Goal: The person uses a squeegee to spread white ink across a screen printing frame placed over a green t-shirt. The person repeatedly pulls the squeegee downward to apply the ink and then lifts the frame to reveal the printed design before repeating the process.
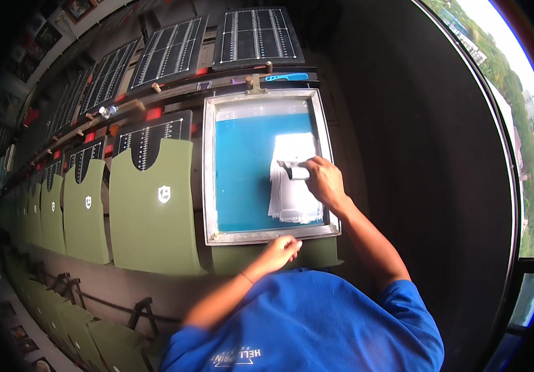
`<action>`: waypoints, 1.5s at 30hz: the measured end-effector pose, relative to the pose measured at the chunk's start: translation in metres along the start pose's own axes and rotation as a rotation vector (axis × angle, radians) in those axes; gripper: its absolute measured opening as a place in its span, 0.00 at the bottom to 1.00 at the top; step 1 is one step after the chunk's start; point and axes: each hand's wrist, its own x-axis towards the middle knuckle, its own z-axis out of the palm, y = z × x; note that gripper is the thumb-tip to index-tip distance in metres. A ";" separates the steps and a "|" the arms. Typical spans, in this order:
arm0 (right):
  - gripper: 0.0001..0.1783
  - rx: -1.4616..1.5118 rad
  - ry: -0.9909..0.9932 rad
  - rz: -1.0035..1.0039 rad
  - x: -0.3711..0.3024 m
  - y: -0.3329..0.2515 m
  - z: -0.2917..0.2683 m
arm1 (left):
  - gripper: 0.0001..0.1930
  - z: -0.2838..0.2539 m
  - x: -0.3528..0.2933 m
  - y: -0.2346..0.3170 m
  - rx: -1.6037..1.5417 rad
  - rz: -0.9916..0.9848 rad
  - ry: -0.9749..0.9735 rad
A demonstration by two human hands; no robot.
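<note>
Head view, looking down on the job: a screen (pixel 209 167) with a metal frame lies before the person, its blue mesh (pixel 242 180) facing up. White ink (pixel 292 201) coats a tall patch of the mesh, nearer the screen's right edge than its left, reaching down close to the near edge. The right hand (pixel 326 180) comes in over the right edge, its grip closed around a small squeegee (pixel 297 172), which sits over the ink about midway between the far and near edges. From where I stand, the left hand (pixel 281 251) is curled at the near edge, right of its middle; I can't tell whether its grip has hold of anything, nor whether it touches the frame.

Green cloth (pixel 279 260) shows from under the screen's near edge. Just past the far edge, a bracket (pixel 255 85) stands on a rail (pixel 183 88), and a blue tool (pixel 287 77) lies beside it, toward the far right corner. Off the left edge, a row of green shirts (pixel 149 223) hangs over black boards (pixel 177 126), each with a small white badge on it. More boards, ruled in white, stand beyond the rail.
</note>
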 end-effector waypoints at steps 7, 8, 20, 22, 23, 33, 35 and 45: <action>0.17 0.061 -0.111 0.031 -0.112 -0.037 0.010 | 0.13 0.010 -0.006 -0.032 0.056 -0.175 0.126; 0.17 0.052 -0.101 0.030 -0.120 -0.038 0.015 | 0.13 0.015 -0.008 -0.023 0.320 0.077 0.373; 0.15 0.013 -0.003 -0.014 -0.100 -0.024 0.047 | 0.23 -0.010 0.055 0.001 0.935 0.657 0.451; 0.12 0.023 0.076 -0.035 -0.060 -0.005 0.052 | 0.22 -0.029 0.087 0.025 0.920 0.735 0.504; 0.09 -0.003 0.114 -0.008 -0.040 0.006 0.053 | 0.21 -0.039 0.104 0.044 0.926 0.781 0.496; 0.08 -0.037 -0.022 -0.039 -0.004 0.006 0.018 | 0.14 -0.052 0.099 0.090 1.034 0.738 0.528; 0.06 -0.017 -0.012 -0.032 -0.050 -0.006 0.020 | 0.14 -0.027 0.068 0.066 1.026 0.728 0.514; 0.29 0.001 -0.129 -0.056 -0.163 -0.033 0.036 | 0.21 -0.004 0.012 -0.017 0.924 0.747 0.446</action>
